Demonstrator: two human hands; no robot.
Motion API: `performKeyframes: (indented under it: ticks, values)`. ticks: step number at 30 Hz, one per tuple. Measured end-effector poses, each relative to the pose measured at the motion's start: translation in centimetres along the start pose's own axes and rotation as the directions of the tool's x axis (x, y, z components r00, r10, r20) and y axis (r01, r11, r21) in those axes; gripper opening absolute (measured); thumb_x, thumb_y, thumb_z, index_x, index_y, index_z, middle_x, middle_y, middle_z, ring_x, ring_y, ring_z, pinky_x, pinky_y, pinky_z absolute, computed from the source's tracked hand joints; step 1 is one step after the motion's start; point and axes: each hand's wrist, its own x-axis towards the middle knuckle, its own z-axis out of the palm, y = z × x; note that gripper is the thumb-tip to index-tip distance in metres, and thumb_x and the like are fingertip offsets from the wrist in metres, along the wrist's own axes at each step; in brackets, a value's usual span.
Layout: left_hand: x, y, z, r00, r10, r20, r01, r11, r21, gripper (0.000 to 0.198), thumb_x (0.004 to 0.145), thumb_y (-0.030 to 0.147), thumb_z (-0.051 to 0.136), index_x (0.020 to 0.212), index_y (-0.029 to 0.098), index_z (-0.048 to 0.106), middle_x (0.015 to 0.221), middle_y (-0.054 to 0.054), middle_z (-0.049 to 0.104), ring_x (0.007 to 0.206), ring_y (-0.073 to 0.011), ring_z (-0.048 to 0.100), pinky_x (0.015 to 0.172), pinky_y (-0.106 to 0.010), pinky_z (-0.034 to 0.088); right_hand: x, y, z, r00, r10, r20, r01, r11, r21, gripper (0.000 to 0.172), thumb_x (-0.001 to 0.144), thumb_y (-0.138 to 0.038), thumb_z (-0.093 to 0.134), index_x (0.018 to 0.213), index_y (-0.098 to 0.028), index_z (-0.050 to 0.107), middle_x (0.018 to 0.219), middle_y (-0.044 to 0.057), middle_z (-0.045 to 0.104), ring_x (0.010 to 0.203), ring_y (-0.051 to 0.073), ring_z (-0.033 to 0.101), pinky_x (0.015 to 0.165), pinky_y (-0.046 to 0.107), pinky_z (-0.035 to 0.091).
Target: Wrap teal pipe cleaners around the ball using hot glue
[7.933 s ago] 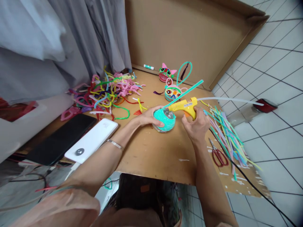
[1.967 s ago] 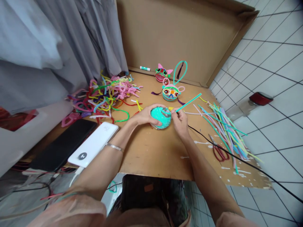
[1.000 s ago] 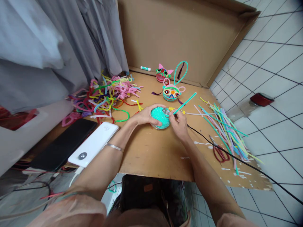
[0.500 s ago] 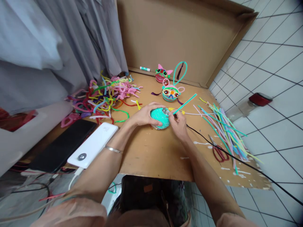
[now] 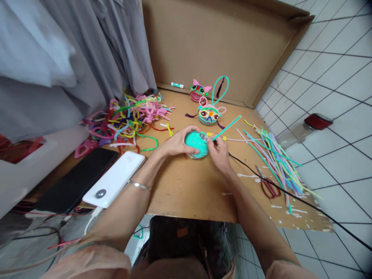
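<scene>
A ball wrapped in turquoise pipe cleaner (image 5: 195, 144) is held over the table by my left hand (image 5: 180, 142), its fingers curled around the left side. At the ball's upper right, a grey, clear-looking patch is not covered by turquoise. My right hand (image 5: 218, 152) pinches a turquoise pipe cleaner (image 5: 229, 126) against that side, its free end sticking up to the right. Behind the right fingers lies a yellow-tipped tool (image 5: 222, 137), partly hidden, with a black cord (image 5: 250, 166) running off to the right.
A tangle of coloured pipe cleaners (image 5: 136, 120) lies left, straight ones (image 5: 276, 159) right beside red-handled scissors (image 5: 269, 186). Two decorated animal heads (image 5: 208, 114) and a glue stick (image 5: 177, 85) stand behind. A white power bank (image 5: 116, 178) and black phone-like slab (image 5: 78, 178) lie near left.
Almost nothing differs. Both hands keep their hold on the ball and pipe cleaner; the view has shifted very slightly.
</scene>
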Motion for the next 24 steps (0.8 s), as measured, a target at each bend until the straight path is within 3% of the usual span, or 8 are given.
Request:
performKeyframes:
  ticks: [10, 17, 24]
  values:
    - [-0.23, 0.25, 0.09, 1.0, -0.028, 0.002, 0.028, 1.0, 0.001, 0.069, 0.058, 0.042, 0.081, 0.117, 0.019, 0.051, 0.124, -0.008, 0.057, 0.109, -0.025, 0.057, 0.096, -0.037, 0.047, 0.04, 0.06, 0.07, 1.0, 0.018, 0.009, -0.018, 0.999, 0.033, 0.018, 0.084, -0.039, 0.052, 0.077, -0.022, 0.054, 0.067, -0.003, 0.051, 0.062, 0.014, 0.047, 0.063, 0.029, 0.038]
    - [-0.03, -0.4, 0.38, 1.0, 0.014, -0.028, -0.013, 0.999, 0.039, 0.07, 0.059, 0.046, 0.08, 0.118, 0.019, 0.053, 0.139, -0.012, 0.05, 0.13, -0.0302, 0.048, 0.108, -0.042, 0.039, 0.11, 0.35, 0.26, 1.0, 0.03, 0.005, -0.03, 0.998, 0.05, 0.019, 0.085, -0.039, 0.052, 0.076, -0.023, 0.054, 0.065, -0.003, 0.052, 0.063, 0.014, 0.048, 0.063, 0.028, 0.039]
    - [0.07, 0.35, 0.5, 0.999, -0.031, 0.01, 0.031, 0.999, 0.017, 0.069, 0.06, 0.046, 0.079, 0.118, 0.019, 0.051, 0.12, -0.007, 0.058, 0.109, -0.0247, 0.056, 0.097, -0.038, 0.046, 0.1, 0.73, 0.23, 0.998, 0.06, -0.015, -0.059, 0.996, 0.067, 0.02, 0.085, -0.041, 0.053, 0.078, -0.022, 0.054, 0.066, -0.003, 0.052, 0.063, 0.014, 0.047, 0.062, 0.027, 0.039]
